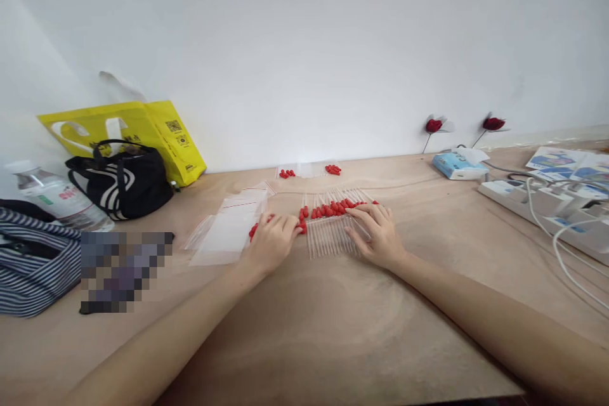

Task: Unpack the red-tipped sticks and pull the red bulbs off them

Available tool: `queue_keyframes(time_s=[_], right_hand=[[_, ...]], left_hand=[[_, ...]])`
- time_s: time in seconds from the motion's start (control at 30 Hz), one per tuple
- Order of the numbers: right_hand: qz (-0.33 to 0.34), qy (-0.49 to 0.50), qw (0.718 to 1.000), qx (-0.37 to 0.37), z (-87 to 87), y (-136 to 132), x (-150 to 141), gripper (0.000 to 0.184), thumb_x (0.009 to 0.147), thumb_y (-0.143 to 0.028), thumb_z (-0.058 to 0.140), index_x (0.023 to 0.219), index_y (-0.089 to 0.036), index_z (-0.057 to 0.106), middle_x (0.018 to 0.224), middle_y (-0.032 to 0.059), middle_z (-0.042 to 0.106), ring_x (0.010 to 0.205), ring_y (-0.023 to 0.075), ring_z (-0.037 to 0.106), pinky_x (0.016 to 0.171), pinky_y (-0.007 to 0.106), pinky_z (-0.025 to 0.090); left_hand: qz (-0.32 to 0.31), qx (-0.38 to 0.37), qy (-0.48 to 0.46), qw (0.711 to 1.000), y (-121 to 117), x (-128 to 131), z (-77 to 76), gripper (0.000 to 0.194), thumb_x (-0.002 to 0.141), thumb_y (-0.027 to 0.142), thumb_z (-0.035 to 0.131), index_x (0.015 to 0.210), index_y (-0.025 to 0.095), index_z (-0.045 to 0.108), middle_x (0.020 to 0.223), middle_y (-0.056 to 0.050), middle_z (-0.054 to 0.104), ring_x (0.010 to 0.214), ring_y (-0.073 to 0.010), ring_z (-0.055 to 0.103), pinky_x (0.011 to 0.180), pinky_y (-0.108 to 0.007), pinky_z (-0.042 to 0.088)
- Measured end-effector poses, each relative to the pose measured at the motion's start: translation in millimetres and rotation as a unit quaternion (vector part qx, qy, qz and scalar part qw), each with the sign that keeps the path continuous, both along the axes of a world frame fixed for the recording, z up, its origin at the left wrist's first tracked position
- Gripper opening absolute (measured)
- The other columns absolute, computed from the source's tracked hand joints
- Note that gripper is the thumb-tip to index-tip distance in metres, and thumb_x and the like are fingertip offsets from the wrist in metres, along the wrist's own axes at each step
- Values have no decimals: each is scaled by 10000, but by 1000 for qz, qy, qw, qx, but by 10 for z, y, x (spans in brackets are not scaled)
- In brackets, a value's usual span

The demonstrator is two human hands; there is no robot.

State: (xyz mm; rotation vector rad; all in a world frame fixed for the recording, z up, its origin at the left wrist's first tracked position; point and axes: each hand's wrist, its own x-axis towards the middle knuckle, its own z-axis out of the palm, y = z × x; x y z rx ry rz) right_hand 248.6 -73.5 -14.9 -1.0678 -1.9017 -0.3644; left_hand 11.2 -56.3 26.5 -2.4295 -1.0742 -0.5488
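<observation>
A row of thin clear droppers [328,240] with red rubber bulbs lies on the table before me. Behind it, more slim tubes [349,195] point toward the wall, and red bulbs [328,210] line up between the two rows. My left hand [275,238] is at the row's left end, fingers closed at a red rubber bulb [302,227]. Other red bulbs [253,231] show partly behind that hand. Over the right part of the row rests my right hand [378,235], thumb and fingers apart, fingertips touching the droppers. Its fingers cover some bulbs.
Clear zip bags [226,231] lie left of my left hand. Two bags of red bulbs [287,174] are by the wall. A black bag [126,181], yellow bag [183,146] and bottle [57,196] stand left. Tissues [457,166] and a power strip [547,209] sit right.
</observation>
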Motion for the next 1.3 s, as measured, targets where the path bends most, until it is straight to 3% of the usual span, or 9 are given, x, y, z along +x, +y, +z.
queue_keyframes(time_s=[0.17,0.37,0.5,0.63,0.93,1.13,1.3], right_hand=[[66,-98,993,2,5,-28,-81,301,805,-321,503,1082,-213,548,969,56,607,894,179,502,820,373,290],[102,-125,987,4,-40,-8,-214,215,828,-316,490,990,-228,601,767,13,659,848,161,515,888,421,211],[112,-125,985,34,-41,-14,-237,193,833,-240,474,974,-226,604,652,-14,650,805,149,526,909,427,210],[97,-153,982,59,-27,-39,-224,244,825,-158,438,995,-233,595,690,-13,655,829,147,532,937,429,221],[103,-193,969,115,-63,-58,-182,327,818,-107,416,1070,-259,559,716,-23,652,914,148,538,980,443,237],[114,-206,959,157,-44,-89,-154,305,825,-92,422,1038,-247,576,716,-23,652,959,147,531,975,437,258],[120,-202,961,149,-52,-89,-149,270,834,-109,430,1014,-237,586,739,-10,657,971,151,535,961,443,286]], left_hand=[[-124,64,-17,990,-84,51,-241,214,876,211,378,708,149,496,691,-29,595,648,-146,545,655,-286,382],[-184,72,-60,978,-81,120,-294,174,859,184,418,705,157,495,692,-20,595,661,-128,553,669,-279,421],[-186,67,-80,977,-108,139,-286,87,837,184,461,824,151,540,787,-37,645,766,-146,592,745,-310,441],[-174,65,-80,979,-115,172,-311,228,834,211,470,1039,136,536,1036,-81,633,1034,-203,542,891,-381,403],[-174,8,-65,983,-118,139,-330,190,845,160,431,917,173,607,1068,-38,627,1103,-193,500,979,-435,323],[-190,10,-64,980,-157,118,-284,209,842,129,416,884,185,613,1048,-10,638,1110,-185,494,1016,-442,265],[-195,11,-66,978,-167,113,-283,233,832,101,408,915,186,608,1033,-11,644,1102,-181,501,1020,-445,256]])
